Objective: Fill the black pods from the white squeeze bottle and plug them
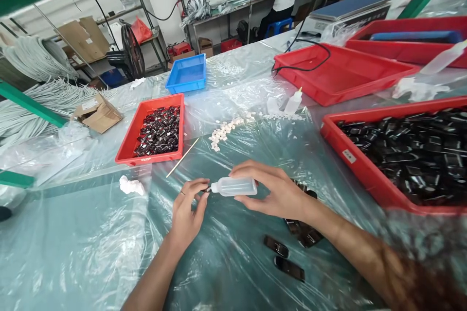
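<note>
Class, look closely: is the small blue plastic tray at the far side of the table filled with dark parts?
No, the small blue plastic tray shows only its bare blue floor; the dark parts lie in the red trays.

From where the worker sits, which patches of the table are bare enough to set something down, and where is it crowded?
Bare: the sheet left of the left hand, below the white wad; also between blue tray and pellets. Crowded: under the right hand, among dark parts.

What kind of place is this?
Probably a small factory workshop: red trays full of small black parts, a plastic-covered workbench, and the right hand holding a squeeze bottle.
</note>
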Demonstrator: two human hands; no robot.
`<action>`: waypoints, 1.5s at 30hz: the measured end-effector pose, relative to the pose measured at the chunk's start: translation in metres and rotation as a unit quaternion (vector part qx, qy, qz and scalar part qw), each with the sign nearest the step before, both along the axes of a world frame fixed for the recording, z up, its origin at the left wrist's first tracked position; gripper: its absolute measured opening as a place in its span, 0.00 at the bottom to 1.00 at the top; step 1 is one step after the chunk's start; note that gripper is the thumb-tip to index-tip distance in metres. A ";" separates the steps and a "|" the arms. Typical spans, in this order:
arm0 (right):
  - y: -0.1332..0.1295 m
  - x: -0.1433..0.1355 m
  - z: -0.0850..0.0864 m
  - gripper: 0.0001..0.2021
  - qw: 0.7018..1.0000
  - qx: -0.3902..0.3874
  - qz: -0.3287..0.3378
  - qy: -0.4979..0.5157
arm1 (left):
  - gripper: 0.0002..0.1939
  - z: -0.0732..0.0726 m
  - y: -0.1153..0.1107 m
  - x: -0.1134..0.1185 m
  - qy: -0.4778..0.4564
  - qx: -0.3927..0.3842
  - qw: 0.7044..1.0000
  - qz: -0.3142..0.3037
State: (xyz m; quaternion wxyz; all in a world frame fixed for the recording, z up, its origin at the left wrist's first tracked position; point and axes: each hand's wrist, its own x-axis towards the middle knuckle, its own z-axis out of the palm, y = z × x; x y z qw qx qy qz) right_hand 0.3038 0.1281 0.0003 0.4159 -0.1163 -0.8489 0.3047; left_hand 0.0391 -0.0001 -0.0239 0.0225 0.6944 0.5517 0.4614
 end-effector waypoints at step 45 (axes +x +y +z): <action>0.002 -0.003 -0.004 0.18 0.916 -0.385 0.029 0.108 | 0.12 -0.010 -0.007 0.007 -0.142 -0.001 0.989 0.037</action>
